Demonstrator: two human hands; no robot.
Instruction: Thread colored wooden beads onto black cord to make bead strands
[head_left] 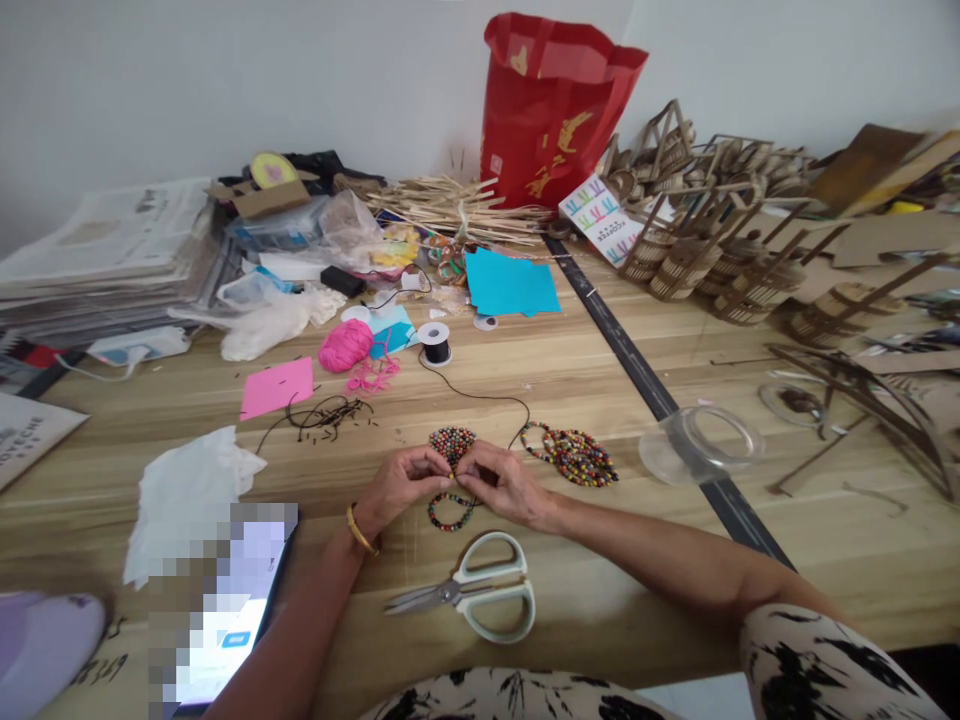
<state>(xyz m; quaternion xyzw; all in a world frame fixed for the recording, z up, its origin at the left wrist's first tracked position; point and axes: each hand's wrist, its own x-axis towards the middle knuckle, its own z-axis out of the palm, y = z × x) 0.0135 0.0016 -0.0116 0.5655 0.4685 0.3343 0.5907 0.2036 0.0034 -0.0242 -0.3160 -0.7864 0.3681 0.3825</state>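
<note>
My left hand (pixel 409 482) and my right hand (pixel 506 483) meet over the table, both with thumb and fingers pinched. Between the left fingertips shows a small yellow bead (pixel 451 476). A black cord (pixel 480 396) runs from a white spool (pixel 434 344) toward my right hand; the part in its fingers is hidden. Just below the hands hangs or lies a loop of colourful beads (pixel 448 526). Behind them is a cluster of mixed beads (pixel 452 441). Right of my right hand lies a heap of strung beads (pixel 577 455). White-handled scissors (pixel 480 590) rest nearer my body.
A lit phone (pixel 232 620) and white tissue (pixel 187 490) lie at left. Pink yarn (pixel 345 346), black cord pieces (pixel 322 415) and blue paper (pixel 511 282) are farther back. A clear tape roll (pixel 697 445) sits at right, near small woven baskets (pixel 679 265). A red bag (pixel 551 110) stands behind.
</note>
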